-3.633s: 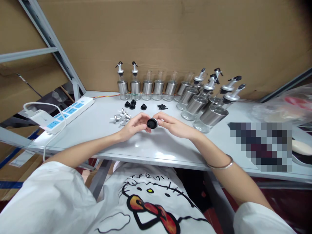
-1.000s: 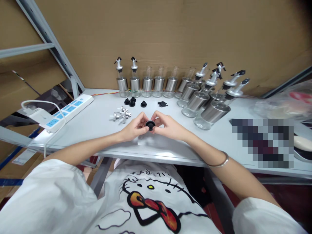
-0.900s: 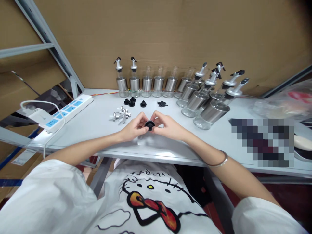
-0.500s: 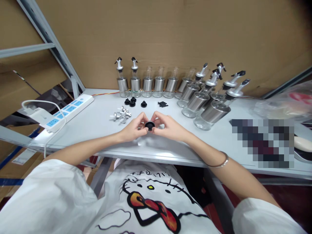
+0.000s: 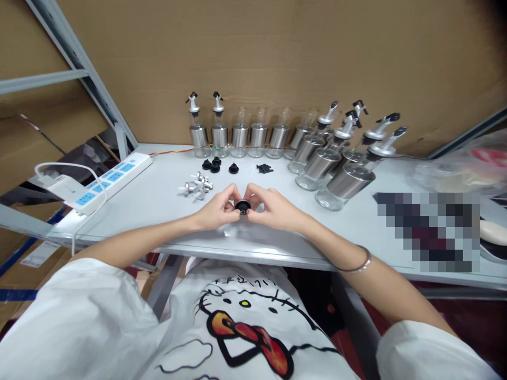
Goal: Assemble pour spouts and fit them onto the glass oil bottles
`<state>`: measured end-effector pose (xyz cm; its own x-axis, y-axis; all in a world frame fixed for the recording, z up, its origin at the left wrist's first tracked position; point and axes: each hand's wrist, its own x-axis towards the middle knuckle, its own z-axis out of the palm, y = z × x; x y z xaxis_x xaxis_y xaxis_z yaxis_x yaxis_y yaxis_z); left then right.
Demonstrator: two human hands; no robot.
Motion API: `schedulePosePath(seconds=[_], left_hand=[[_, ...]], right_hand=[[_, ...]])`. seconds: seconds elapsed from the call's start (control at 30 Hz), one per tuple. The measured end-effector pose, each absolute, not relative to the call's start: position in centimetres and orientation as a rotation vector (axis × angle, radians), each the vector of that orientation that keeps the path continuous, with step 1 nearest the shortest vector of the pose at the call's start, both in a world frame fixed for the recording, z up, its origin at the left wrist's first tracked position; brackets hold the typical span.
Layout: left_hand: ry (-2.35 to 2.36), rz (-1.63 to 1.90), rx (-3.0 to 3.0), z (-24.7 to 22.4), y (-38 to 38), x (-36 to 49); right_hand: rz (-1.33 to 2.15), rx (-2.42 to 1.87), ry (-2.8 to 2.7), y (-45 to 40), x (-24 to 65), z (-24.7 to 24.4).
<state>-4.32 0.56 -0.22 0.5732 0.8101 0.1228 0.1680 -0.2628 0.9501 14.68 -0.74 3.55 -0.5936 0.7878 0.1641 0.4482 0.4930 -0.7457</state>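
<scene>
Between my two hands, just above the front part of the table, is a round black pourer stopper (image 5: 243, 206) with a thin pale rim. Its underside, with a small ring in the centre, faces the camera. My left hand (image 5: 219, 209) pinches it from the left with thumb and index finger. From the other side my right hand (image 5: 273, 209) grips it the same way. Beyond the left hand lie several silver pourer spouts (image 5: 200, 186) in a heap. Loose black stoppers (image 5: 233, 168) stand behind them, and small black plastic pieces (image 5: 264, 168) lie to their right.
Glass bottles with steel sleeves (image 5: 259, 137) line the back; some carry pourers, others have bare necks. More pourer-topped bottles (image 5: 350, 182) crowd the right. A white power strip (image 5: 113, 182) lies left. A plastic bag (image 5: 467, 171) and a blurred-out patch are at far right.
The stopper has tilted between my fingers, so its underside and centre ring show more plainly. Both hands stay in nearly the same place.
</scene>
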Motion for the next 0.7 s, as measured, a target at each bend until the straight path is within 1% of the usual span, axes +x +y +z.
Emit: schedulePosePath(seconds=[0.23,0.4,0.5,0.7], left_hand=[[0.768,0.809,1.732,0.4,0.9,-4.4],[0.623,0.749,1.621,0.2,1.5,-4.6],[0.564,0.779,1.585,0.1,1.6,-4.6],[0.552,0.795,1.571,0.2,1.5,-4.3]], right_hand=[[0.973,-1.040,-2.169,-0.5,14.7,3.3],[1.228,-0.949,-2.053,0.0,15.0,3.0],[1.360,-0.871,-1.977,0.1,15.1,3.0],[1.342,-0.862,-1.986,0.2,15.1,2.8]])
